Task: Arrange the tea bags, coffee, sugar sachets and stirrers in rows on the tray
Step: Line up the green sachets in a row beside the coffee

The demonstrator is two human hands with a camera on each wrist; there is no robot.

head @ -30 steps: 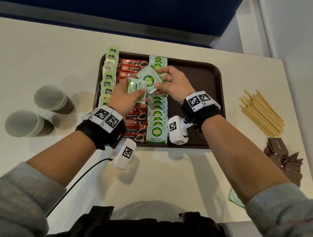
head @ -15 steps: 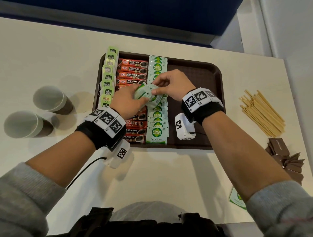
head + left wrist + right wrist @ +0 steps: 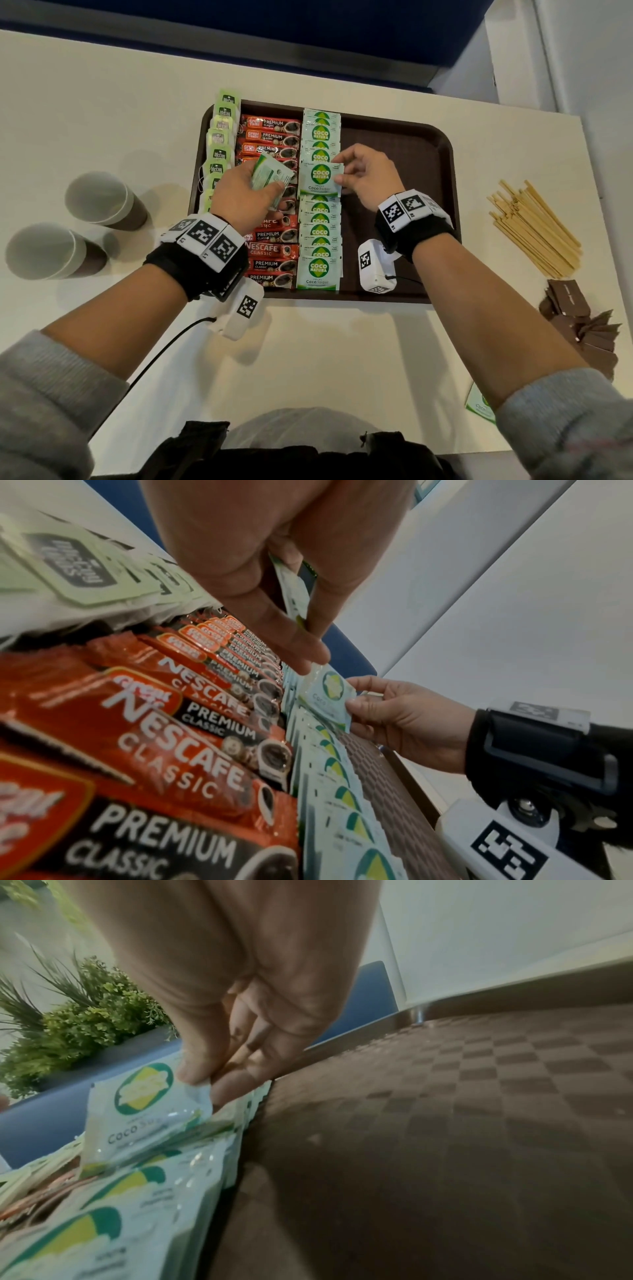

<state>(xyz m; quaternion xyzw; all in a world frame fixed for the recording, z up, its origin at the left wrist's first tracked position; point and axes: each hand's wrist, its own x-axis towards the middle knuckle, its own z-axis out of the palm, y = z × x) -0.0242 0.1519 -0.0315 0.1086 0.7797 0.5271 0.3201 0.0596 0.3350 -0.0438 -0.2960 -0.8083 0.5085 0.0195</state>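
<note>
The brown tray (image 3: 404,144) lay on the white table (image 3: 325,342), near the far edge. On the tray there were three rows that ran from the far edge to the near edge. The tea bags (image 3: 219,150) with green labels were along the left edge of the tray. The red coffee sticks (image 3: 270,137) were just beside them. The sugar sachets (image 3: 319,240) formed the third row, near the middle of the tray, and they overlapped one another. The right part of the tray was bare.

The right hand (image 3: 368,178) pinched one sugar sachet (image 3: 320,178) at its right edge, between the thumb and the fingertips. This sachet was over the middle of the sugar row, and I cannot tell if it already touched the sachets below. The left hand (image 3: 245,198) was over the coffee row and its fingers were curled around a small stack of sachets (image 3: 270,176), with the thumb pressed on top.

The wooden stirrers (image 3: 534,226) lay in a heap on the table, to the right of the tray. Some brown packets (image 3: 579,322) lay near the right edge of the table, closer to the person. Two paper cups (image 3: 68,222) stood on the table to the left of the tray.
</note>
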